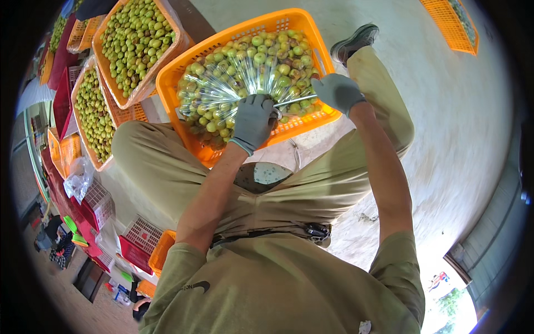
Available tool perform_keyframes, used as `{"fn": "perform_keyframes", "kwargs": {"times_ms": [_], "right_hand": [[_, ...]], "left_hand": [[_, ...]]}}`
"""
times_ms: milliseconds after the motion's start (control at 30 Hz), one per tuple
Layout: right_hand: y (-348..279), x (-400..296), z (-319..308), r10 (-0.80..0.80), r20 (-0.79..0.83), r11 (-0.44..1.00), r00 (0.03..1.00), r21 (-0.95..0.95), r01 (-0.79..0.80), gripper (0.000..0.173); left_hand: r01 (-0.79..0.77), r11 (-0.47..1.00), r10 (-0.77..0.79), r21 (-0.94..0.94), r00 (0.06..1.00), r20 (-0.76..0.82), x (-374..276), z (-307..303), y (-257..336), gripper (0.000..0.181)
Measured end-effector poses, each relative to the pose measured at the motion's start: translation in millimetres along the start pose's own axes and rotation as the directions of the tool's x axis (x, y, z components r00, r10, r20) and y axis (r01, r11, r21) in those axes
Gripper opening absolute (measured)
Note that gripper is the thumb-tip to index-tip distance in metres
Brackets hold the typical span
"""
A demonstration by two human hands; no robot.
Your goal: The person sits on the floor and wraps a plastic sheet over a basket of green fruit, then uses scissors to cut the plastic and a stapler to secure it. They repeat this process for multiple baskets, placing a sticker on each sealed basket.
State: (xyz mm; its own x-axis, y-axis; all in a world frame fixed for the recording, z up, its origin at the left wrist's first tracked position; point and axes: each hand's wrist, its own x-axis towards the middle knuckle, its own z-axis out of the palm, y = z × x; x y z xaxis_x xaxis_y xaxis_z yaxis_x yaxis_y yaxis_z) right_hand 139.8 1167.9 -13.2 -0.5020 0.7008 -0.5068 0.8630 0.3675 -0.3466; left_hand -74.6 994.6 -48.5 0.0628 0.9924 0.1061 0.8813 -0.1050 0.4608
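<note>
An orange plastic crate [311,25] stands tilted in view before me. In it lies a clear plastic bag [256,77] full of green and brownish fruits [212,125] that look like jujubes. My left hand [254,119], in a grey glove, is closed around the gathered neck of the bag, from which the film fans out in pleats. A thin, pale, straight strip or rod [295,100] runs from the left hand to the right. My right hand [340,92], also gloved, pinches its far end above the crate's right side.
Two film-lined crates of loose green fruits [135,46] [95,112] stand at left. Red and white baskets [139,236] and a crumpled clear bag [79,177] lie further down. Another orange crate [454,27] sits at the upper right. A thin hose or cord [296,154] hangs below the crate.
</note>
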Motion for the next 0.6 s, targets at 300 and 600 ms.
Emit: {"fn": "perform_keyframes", "kwargs": {"times_ms": [300,600], "right_hand": [[91.5,4.9,8.7,-0.098,0.070,0.992,0.993,0.088,0.092,0.040],[56.3,-10.2,-14.0,-0.038,-0.138,0.879,0.990,0.466,0.098,0.027]], "left_hand": [[-0.084,0.997,0.083,0.000,0.989,0.120,11.5,-3.0,0.6,0.032],[-0.426,0.893,0.304,0.146,0.810,0.501,43.3,8.4,-1.9,0.028]]}}
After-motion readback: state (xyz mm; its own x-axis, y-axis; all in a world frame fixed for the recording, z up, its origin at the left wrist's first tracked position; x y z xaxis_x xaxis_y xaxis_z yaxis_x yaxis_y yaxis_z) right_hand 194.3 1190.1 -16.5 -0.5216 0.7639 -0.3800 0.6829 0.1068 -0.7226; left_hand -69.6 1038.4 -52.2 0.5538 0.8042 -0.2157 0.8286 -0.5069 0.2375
